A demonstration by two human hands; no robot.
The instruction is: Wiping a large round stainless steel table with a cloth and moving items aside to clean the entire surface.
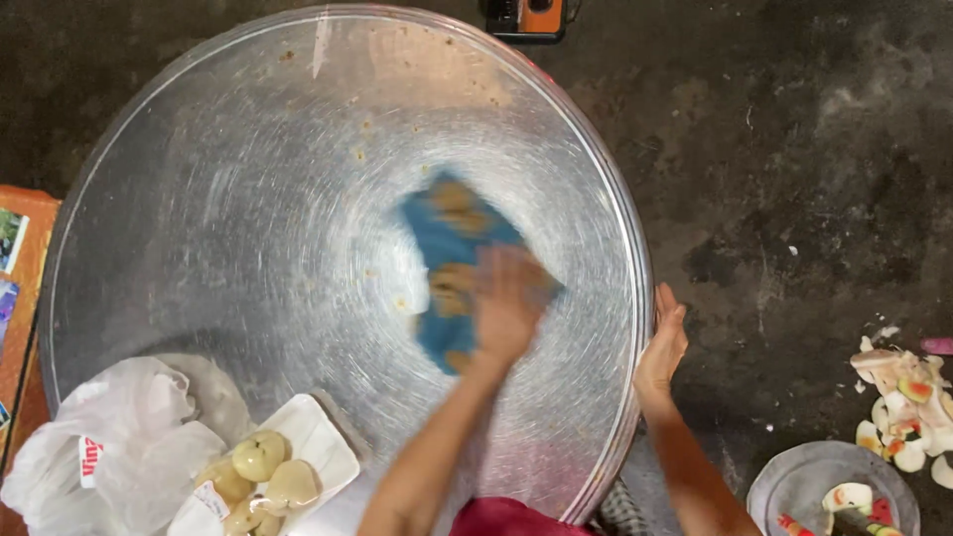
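At the far left edge of the view an orange mat [22, 298] lies on the dark floor [794, 149]. Beside it, a crumpled white plastic bag [109, 447] rests on the lower left edge of the big round metal tray [248, 199], touching a white foam dish [313, 442] of pale dumplings [260, 471]. Near the tray's middle, the left hand [508, 303], blurred, presses flat with spread fingers on a blue cloth [452, 253] smeared with tan residue. The right hand [662, 347] grips the tray's right rim, fingers curled over the edge. At the top edge sits an orange device [524, 15]. In the lower right corner a small metal plate [832, 486] holds fruit scraps, with more peelings [908, 407] piled on the floor just beside it.
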